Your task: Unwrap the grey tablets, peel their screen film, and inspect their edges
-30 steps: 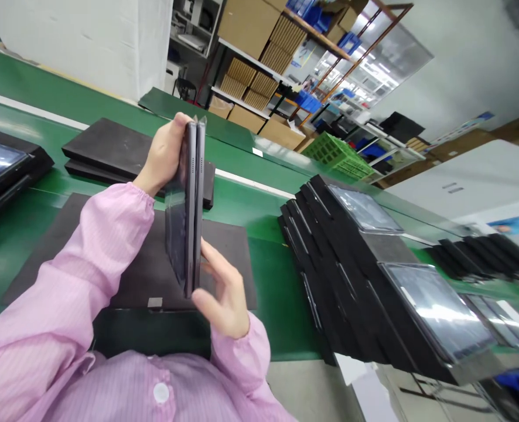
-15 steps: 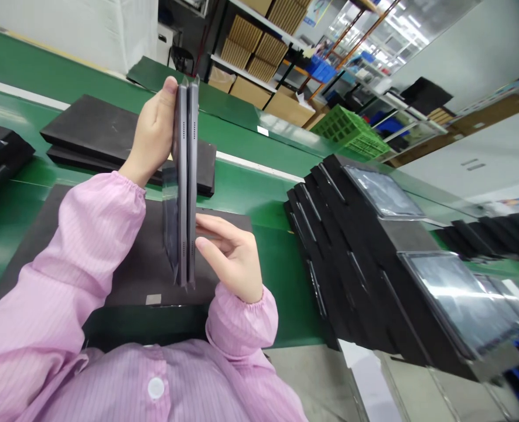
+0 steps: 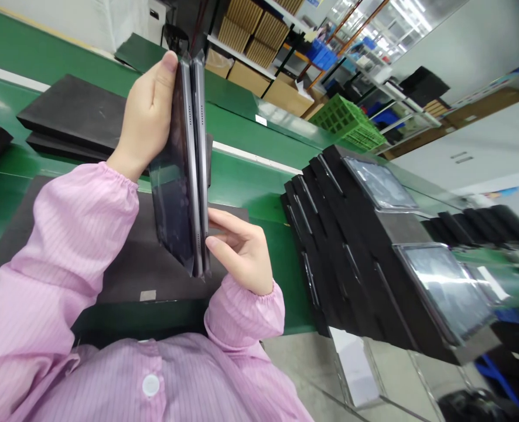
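Two thin tablets in clear film stand upright on edge, face to back, in front of my chest. The left tablet (image 3: 171, 199) turns its dark screen to the left; the right tablet (image 3: 201, 135) shows mostly its grey side edge with speaker holes. My left hand (image 3: 149, 111) is closed around their upper part, thumb along the top. At the lower right edge, my right hand (image 3: 246, 252) pinches the right tablet, thumb on the edge and fingers partly hidden behind it. Below them a wide black foam slab (image 3: 127, 252) with a small pale label lies on the green bench.
Stacked black foam trays (image 3: 356, 234) holding tablets stand to the right, with a tablet (image 3: 380, 181) and another tablet (image 3: 444, 287) on top. More black foam pieces (image 3: 75, 111) lie behind my left hand. A green crate (image 3: 350, 123) and shelved cartons (image 3: 255, 82) are farther back.
The pair of tablets has turned slightly, so more of the left tablet's dark screen shows. Both hands keep their hold. The whole view has shifted a little.
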Demonstrator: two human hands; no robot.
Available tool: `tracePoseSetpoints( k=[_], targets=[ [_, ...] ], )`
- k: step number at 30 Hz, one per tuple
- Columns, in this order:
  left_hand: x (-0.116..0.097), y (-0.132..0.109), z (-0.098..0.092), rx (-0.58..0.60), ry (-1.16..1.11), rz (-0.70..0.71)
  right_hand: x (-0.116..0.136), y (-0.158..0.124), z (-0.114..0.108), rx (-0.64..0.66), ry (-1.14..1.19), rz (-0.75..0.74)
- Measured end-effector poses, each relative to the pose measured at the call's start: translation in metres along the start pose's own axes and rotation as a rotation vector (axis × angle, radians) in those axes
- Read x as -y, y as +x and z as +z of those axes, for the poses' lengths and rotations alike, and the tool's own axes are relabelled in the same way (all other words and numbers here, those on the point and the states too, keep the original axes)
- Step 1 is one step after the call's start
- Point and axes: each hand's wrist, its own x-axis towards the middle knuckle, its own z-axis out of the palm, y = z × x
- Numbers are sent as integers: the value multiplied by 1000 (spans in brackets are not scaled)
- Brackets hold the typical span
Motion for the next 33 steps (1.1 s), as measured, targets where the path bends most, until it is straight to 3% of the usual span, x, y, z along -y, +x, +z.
tracePoseSetpoints(
  k=[3, 13, 24, 33],
  targets=[
    [3, 0, -1, 60, 116, 87, -1, 0, -4, 5, -18, -4],
    [-5, -8, 7, 52, 111, 89, 4, -11, -4, 18, -36, -53],
    [-33, -25, 15, 185, 7, 163, 14, -14, 2, 0, -120, -47],
    [-51, -37, 17, 231, -13, 152, 4, -14, 16, -172, -89, -248]
  ],
)
